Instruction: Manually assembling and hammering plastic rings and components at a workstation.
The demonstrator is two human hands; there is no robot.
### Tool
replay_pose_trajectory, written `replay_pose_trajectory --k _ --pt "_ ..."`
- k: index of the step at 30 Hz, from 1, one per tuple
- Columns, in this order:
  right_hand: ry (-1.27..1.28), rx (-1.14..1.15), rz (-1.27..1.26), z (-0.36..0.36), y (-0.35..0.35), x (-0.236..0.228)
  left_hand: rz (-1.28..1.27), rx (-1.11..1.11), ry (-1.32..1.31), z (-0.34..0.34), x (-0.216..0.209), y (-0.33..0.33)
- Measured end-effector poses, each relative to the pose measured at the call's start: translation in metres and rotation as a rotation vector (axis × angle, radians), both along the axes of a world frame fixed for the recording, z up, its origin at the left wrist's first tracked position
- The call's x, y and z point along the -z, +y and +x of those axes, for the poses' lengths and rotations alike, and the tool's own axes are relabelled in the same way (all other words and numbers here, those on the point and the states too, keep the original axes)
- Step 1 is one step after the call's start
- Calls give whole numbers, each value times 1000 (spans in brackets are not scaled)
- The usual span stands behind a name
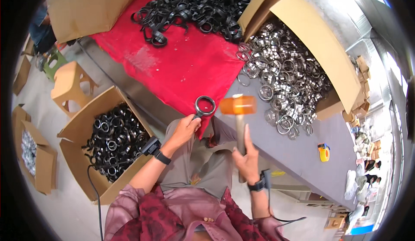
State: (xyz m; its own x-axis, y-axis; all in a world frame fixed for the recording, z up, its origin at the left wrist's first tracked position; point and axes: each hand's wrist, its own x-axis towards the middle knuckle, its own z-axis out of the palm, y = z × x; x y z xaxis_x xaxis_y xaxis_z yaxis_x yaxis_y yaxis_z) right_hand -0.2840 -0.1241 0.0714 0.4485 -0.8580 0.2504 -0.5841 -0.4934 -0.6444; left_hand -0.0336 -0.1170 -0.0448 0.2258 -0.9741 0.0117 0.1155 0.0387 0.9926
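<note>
My left hand [183,132] is closed on the short handle of a dark ring [197,107] and holds it up over the corner of the red cloth [173,74]. A bright metal edge shows inside the ring. My right hand [247,161] grips the pale handle of a mallet [245,105]. Its translucent orange head is raised just right of the ring, apart from it. Loose shiny metal rings [281,96] are heaped on the grey table [276,143] beyond the mallet. Black handled rings [190,14] lie piled on the far part of the cloth.
At my left stands an open carton [78,172] of finished-looking black rings. A tan stool [71,83], another carton [45,167] and a large box [88,9] are farther left. A yellow tape measure [324,153] lies on the table. Cables trail from both wrists.
</note>
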Motion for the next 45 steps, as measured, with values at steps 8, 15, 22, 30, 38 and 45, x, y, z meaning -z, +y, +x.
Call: replay_pose_trajectory --k 8,15,22,30,38,45 --pt "386 156 144 -106 -104 -1 -65 -541 -111 93 31 75" --pt "256 -52 -485 -23 -172 -9 525 -968 -819 220 179 180" --pt "555 -7 -516 40 -270 37 171 -744 -777 153 67 121" --pt "256 -217 -410 54 -221 21 -274 -719 -986 192 -61 -8" --pt "-266 -176 476 50 -145 4 -344 -513 -1576 262 -82 -164" --pt "-947 -159 1054 24 -157 44 -299 -477 -1622 283 -81 -199"
